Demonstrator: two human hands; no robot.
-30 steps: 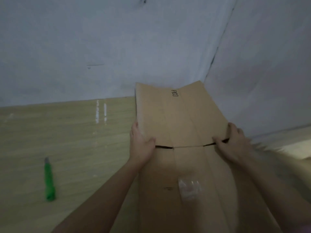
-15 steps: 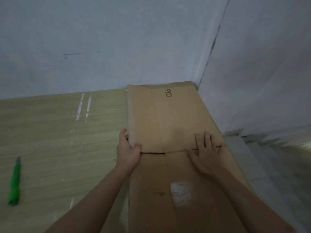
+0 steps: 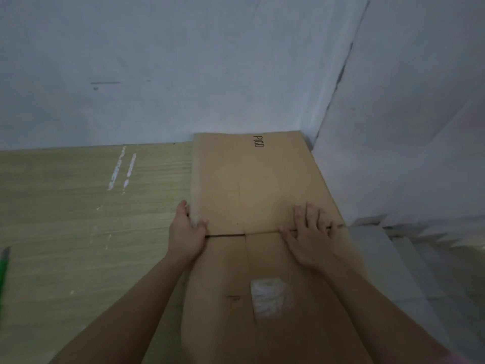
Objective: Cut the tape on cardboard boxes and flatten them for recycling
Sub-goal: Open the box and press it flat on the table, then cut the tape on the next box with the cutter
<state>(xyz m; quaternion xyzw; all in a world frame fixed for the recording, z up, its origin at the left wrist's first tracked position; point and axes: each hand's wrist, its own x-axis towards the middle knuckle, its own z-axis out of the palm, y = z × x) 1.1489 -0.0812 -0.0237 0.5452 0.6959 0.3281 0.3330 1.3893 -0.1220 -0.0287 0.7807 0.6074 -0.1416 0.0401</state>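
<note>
A: Any print legible?
B: One word, "PICO" [image 3: 258,141], dark letters on the flattened cardboard box [image 3: 252,185], near its far edge, running sideways.
A: Other markings?
B: None readable.

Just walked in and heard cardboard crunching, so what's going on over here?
A person is flattening a cardboard box on a wooden floor, in the corner of the room. The left hand grips the box's left edge, thumb on top, while the right hand presses flat on it with fingers spread, at the slit between flaps. The box looks flat, with a patch of clear tape left on its near part. A green cutter lies on the floor to the left, untouched.
</note>
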